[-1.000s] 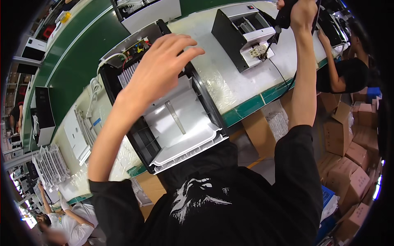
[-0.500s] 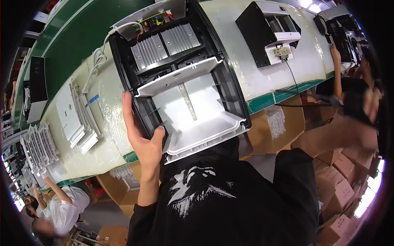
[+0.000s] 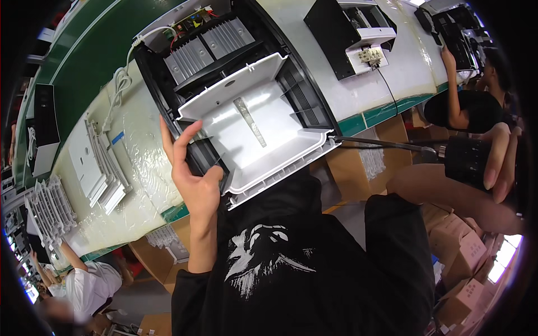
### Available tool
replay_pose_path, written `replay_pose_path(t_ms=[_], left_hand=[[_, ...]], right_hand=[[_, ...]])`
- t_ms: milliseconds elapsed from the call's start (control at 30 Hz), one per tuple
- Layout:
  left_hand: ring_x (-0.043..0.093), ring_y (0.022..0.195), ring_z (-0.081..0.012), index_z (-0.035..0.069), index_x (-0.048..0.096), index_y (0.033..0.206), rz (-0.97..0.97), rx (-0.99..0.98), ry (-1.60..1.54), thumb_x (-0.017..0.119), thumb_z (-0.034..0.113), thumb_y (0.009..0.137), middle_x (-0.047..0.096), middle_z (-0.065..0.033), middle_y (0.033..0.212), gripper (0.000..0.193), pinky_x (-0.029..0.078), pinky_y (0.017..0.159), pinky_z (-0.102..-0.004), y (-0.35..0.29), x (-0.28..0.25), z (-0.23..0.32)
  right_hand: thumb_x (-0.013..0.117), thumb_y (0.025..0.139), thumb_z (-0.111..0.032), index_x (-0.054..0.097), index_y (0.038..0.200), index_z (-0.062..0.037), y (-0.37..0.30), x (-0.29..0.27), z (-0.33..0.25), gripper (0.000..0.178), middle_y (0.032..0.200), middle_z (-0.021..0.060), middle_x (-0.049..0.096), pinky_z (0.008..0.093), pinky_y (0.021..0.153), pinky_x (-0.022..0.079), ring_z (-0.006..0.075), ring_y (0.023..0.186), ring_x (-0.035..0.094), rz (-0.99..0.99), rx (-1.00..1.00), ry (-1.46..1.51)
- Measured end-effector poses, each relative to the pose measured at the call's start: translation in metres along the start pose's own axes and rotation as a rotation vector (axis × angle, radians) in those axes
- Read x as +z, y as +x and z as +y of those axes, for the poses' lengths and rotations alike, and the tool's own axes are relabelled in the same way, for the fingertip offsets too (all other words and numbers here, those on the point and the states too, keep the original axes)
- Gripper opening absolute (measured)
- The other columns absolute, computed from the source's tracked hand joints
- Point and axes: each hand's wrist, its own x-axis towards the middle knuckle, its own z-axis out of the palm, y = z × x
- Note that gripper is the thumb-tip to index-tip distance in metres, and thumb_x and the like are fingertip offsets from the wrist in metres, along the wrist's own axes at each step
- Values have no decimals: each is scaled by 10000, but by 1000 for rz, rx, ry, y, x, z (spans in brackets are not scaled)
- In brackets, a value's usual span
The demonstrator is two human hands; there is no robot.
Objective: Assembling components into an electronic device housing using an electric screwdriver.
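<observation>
Tilted in front of me is a black appliance housing (image 3: 317,109) with a white plastic tray-shaped part (image 3: 274,171) in its near half. In its far half sit silver finned heat sinks (image 3: 208,49) and a small circuit board with wires. My left hand (image 3: 196,187) grips the housing's left wall, thumb on the near left corner and fingers along the side. At the right, my right hand (image 3: 497,162) is wrapped round a black electric screwdriver (image 3: 465,161). Its long thin bit reaches left to the white part's near right corner; the exact contact point is too small to make out.
White flat panels (image 3: 92,162) and ribbed white pieces (image 3: 50,210) lie on the film-covered bench (image 3: 147,185) to the left. Another black-and-white unit (image 3: 350,42) stands right of the housing. Cardboard boxes (image 3: 462,246) are below. Co-workers sit at both sides.
My right hand has brought the screwdriver up, its bit now at the white part's near right corner. The housing has turned slightly counter-clockwise. My left index finger has lifted and bent over the side wall.
</observation>
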Motion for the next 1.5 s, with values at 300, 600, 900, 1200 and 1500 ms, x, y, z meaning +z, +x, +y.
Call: replay_pose_path(t_ms=[300, 600, 900, 1200, 1500], left_hand=[[557, 1066, -186, -47, 550, 1137, -3, -32, -106, 418, -132, 468, 239, -115, 1510, 687, 506, 652, -202, 1, 0, -3], [411, 1280, -249, 3, 583, 1051, 86, -135, -221, 437, -101, 469, 210, -171, 1518, 608, 397, 966, -280, -4, 0, 0], [414, 1272, -245, -2, 566, 1034, 76, -141, -175, 449, -77, 479, 216, -172, 1518, 572, 374, 987, -278, -3, 3, 1], [408, 1275, -242, 13, 565, 1017, 60, -148, -165, 451, -72, 486, 211, -170, 1520, 551, 370, 985, -277, -2, 3, 2], [389, 1287, -242, 30, 562, 990, 97, -166, -200, 437, -97, 500, 205, -171, 1520, 521, 354, 989, -267, -4, 2, 0]], right_hand=[[573, 758, -677, 368, 1252, -15, -14, 38, 56, 850, 763, 145, 497, 364, 478, 493, 232, 529, 530, -117, -118, 109], [563, 729, -718, 364, 1241, -37, -15, 73, 124, 875, 700, 91, 490, 279, 393, 483, 162, 448, 503, -251, -225, 193], [598, 765, -552, 326, 1103, -37, -27, 61, 122, 674, 662, 106, 529, 293, 442, 491, 191, 466, 543, -242, -20, -13], [619, 868, -266, 481, 752, -49, -29, 51, 122, 282, 658, 112, 589, 290, 518, 497, 210, 499, 574, -364, 185, -78], [476, 709, -763, 254, 1306, -88, -47, 69, 151, 928, 656, 117, 508, 295, 361, 440, 206, 436, 502, -148, -195, 91]])
